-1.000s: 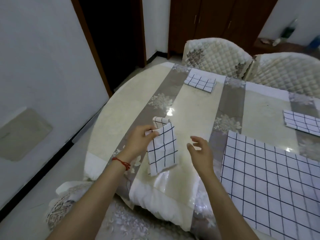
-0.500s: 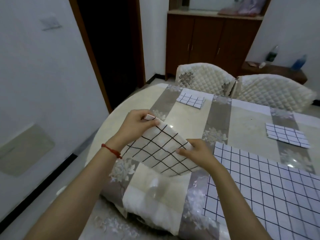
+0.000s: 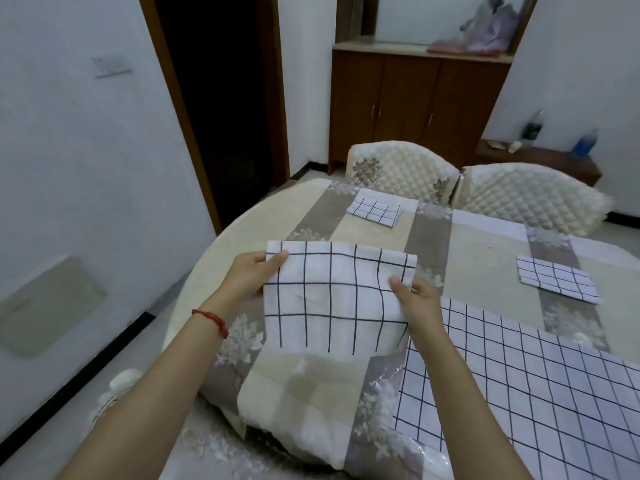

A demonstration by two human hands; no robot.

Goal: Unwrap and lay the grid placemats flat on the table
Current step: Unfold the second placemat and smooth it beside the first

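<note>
I hold a white grid placemat (image 3: 332,299) up above the near edge of the table (image 3: 485,271), partly unfolded and hanging downward. My left hand (image 3: 251,278) pinches its upper left corner. My right hand (image 3: 417,301) grips its right edge. A large placemat (image 3: 540,386) lies spread flat on the table at the right. Two folded placemats rest farther away: one folded placemat (image 3: 375,211) at the far side and another folded placemat (image 3: 556,278) at the right.
Two quilted white chairs (image 3: 398,169) stand behind the table. A brown cabinet (image 3: 408,105) and a dark doorway (image 3: 221,98) lie beyond. Bottles (image 3: 585,143) sit on a low shelf at the right. A white wall runs close along the left.
The small folded placemat held in my left hand was taken by both hands, lifted and opened out wider. The camera has tilted up.
</note>
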